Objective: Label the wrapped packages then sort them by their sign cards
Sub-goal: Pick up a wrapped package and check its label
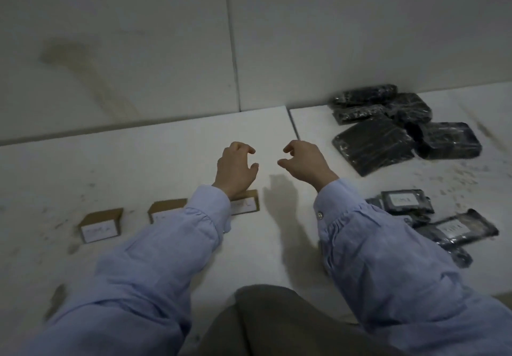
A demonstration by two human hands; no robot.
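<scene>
Risk: with left hand (pixel 235 166) and right hand (pixel 303 161) half-curled and empty, we fear the left sleeve (pixel 205 211) toppling the sign cards (pixel 98 225).

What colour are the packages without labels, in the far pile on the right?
Black, with a shiny wrap. The packages show best in the head view.

My hands, held side by side.
Left hand (pixel 235 167) and right hand (pixel 303 161): fingers half-curled, apparently holding nothing.
</scene>
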